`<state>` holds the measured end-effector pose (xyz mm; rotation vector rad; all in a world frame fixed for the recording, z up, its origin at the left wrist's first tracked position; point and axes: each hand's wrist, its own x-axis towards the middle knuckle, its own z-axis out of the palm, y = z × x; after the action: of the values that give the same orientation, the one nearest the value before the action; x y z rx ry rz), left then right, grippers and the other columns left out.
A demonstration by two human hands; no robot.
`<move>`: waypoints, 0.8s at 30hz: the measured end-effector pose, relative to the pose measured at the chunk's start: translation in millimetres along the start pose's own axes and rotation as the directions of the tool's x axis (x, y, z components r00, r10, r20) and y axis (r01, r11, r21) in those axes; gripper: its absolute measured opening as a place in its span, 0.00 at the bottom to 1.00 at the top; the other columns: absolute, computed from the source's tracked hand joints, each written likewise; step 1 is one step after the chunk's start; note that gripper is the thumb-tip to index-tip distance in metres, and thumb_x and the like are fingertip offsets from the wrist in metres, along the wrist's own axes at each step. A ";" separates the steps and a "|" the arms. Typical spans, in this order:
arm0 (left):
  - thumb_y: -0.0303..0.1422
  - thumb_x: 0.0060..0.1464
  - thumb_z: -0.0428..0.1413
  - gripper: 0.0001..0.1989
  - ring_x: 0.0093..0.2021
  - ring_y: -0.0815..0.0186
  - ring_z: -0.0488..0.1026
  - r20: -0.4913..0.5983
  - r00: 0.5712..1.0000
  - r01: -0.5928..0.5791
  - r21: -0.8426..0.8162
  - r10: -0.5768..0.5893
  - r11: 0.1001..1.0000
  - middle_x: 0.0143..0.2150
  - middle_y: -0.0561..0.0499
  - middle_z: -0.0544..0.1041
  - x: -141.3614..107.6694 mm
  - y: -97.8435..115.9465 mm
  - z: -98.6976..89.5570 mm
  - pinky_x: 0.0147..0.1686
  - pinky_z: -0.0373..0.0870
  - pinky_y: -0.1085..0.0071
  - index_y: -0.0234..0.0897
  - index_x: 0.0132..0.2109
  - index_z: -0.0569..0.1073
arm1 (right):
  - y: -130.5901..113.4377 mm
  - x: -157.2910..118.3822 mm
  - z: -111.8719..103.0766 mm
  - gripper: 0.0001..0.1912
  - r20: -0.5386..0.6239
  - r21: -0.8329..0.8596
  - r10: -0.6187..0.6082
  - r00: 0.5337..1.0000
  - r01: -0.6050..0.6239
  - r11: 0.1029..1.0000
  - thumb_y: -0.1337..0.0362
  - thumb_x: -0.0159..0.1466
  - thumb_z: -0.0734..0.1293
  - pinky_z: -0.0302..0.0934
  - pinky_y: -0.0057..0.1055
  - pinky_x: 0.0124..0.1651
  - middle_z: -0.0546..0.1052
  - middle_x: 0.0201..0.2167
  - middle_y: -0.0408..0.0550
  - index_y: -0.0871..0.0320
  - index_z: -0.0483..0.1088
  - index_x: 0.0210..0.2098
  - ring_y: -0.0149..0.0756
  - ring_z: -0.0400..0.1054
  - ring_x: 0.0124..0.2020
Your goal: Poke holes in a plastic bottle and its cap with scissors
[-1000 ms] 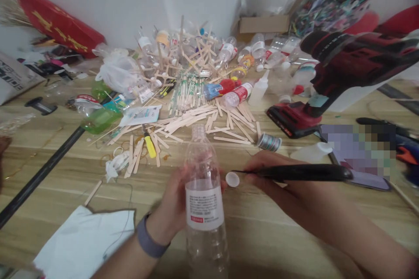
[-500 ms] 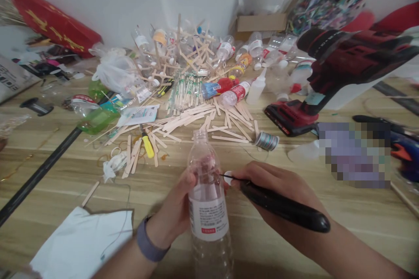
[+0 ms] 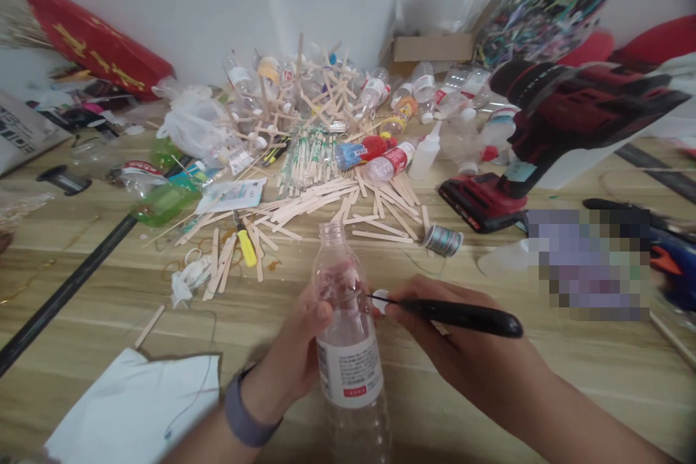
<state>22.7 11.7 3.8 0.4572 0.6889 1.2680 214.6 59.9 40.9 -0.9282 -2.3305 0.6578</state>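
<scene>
A clear plastic bottle (image 3: 353, 370) with a white label and no cap stands nearly upright at the lower middle. My left hand (image 3: 304, 333) is wrapped round its upper part, thumb on the near side, the other fingers behind it. Between the fingers of my right hand (image 3: 451, 326) is a thin pointed tool with a black handle (image 3: 467, 317). The tool's tip is at the right side of the bottle, above the label. A white cap (image 3: 380, 301) shows beside the tool's shaft, partly behind it.
Wooden sticks (image 3: 309, 203) and plastic bottles (image 3: 375, 87) cover the back middle. A red drill (image 3: 576, 123) stands at the right, near a thread spool (image 3: 443, 240). A yellow-handled tool (image 3: 246, 246), white paper (image 3: 135, 406) and a black rod (image 3: 70, 290) lie left.
The black handle has swung up to lie closer to level, and my right hand has turned with it. The bottle has turned and tilted slightly in my left hand.
</scene>
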 end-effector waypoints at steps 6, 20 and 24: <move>0.44 0.39 0.72 0.32 0.39 0.62 0.79 -0.009 0.998 -0.057 0.063 0.058 0.996 0.43 0.48 0.80 -2.5 2.5 5.2 0.40 0.73 0.68 0.43 0.52 0.76 | -1.0 -0.5 -1.0 0.11 0.008 -0.099 -0.023 1.000 0.023 0.995 0.65 0.72 0.58 0.58 0.30 0.26 0.74 0.26 0.41 0.56 0.66 0.33 0.34 0.71 0.25; 0.44 0.41 0.71 0.30 0.36 0.62 0.78 -0.036 0.994 -0.100 0.143 0.106 0.985 0.40 0.50 0.80 -4.4 1.2 8.8 0.38 0.73 0.67 0.43 0.52 0.74 | -4.8 1.4 -3.2 0.12 -0.017 -0.166 -0.112 0.994 0.107 0.980 0.64 0.73 0.55 0.60 0.30 0.26 0.75 0.26 0.44 0.54 0.65 0.34 0.37 0.73 0.25; 0.43 0.42 0.71 0.28 0.37 0.63 0.78 -0.017 0.991 -0.127 0.156 0.131 0.980 0.40 0.51 0.79 -5.5 0.4 9.2 0.38 0.73 0.68 0.45 0.51 0.75 | -11.8 5.9 -5.8 0.10 -0.068 -0.136 -0.136 0.988 0.125 0.983 0.68 0.71 0.56 0.62 0.29 0.28 0.77 0.27 0.44 0.54 0.66 0.34 0.37 0.74 0.27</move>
<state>28.0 7.1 11.9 0.6215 0.7943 1.3500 209.1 58.0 54.1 -0.8332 -2.3644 0.4125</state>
